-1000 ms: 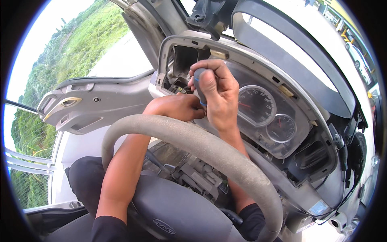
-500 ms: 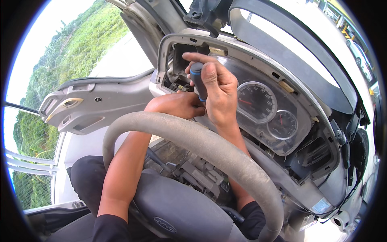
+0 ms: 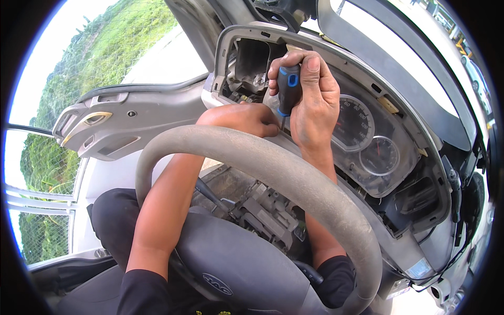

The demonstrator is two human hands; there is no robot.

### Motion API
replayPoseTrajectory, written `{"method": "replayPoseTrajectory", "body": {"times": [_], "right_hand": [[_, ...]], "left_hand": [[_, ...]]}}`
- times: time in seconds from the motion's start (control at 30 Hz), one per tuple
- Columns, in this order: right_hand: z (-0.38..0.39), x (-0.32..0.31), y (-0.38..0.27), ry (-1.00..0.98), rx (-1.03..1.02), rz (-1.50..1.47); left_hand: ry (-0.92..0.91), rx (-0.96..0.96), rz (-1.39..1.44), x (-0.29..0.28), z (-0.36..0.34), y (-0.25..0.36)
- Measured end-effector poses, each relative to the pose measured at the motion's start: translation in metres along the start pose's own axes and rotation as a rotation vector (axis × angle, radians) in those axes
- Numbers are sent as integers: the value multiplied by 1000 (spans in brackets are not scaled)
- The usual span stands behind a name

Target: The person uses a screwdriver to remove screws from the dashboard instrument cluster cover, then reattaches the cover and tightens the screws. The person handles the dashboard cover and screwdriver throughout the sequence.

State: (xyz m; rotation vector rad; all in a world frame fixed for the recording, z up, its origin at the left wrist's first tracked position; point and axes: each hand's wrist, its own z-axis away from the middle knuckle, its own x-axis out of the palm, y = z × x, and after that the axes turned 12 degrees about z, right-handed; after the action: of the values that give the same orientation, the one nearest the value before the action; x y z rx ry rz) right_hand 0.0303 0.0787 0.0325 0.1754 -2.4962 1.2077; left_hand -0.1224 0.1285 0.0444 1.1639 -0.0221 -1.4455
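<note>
My right hand (image 3: 318,94) is wrapped round the black and blue handle of a screwdriver (image 3: 289,90), with the thumb near the top of the handle. The handle stands nearly upright, and its thin shaft points down toward the lower edge of the instrument cluster (image 3: 379,155). Close beside the shaft, my left hand (image 3: 247,118) is closed, back upward, at the lower left of the dashboard frame (image 3: 229,52). Its fingertips are hidden, so what they hold cannot be seen. The screwdriver's tip is hidden too.
The steering wheel (image 3: 262,157) stands between me and the dash, with my forearms reaching past it. Below it lie exposed column parts (image 3: 268,218). The door (image 3: 113,126) hangs open at left. A loose grey trim hood (image 3: 399,79) rests at upper right, and cables (image 3: 455,247) hang at right.
The view has shifted, placing the dash a little further right. My right index finger, stretched out before, now curls over the screwdriver handle. My left hand stays beside the shaft.
</note>
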Motion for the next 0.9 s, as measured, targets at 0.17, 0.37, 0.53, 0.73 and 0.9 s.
{"method": "replayPoseTrajectory", "body": {"times": [0.17,0.37,0.53,0.73,0.9], "right_hand": [[-2,0,5,37,-273,406],[2,3,-14,-51,-18,260],[6,2,-2,37,-220,422],[6,3,-12,-37,-191,534],[9,10,-14,30,-135,484]], "left_hand": [[59,65,5,6,-5,-13],[31,22,18,3,-3,-10],[-24,-47,33,0,-5,-1],[54,62,45,5,-7,-17],[52,137,51,8,-10,-23]]}}
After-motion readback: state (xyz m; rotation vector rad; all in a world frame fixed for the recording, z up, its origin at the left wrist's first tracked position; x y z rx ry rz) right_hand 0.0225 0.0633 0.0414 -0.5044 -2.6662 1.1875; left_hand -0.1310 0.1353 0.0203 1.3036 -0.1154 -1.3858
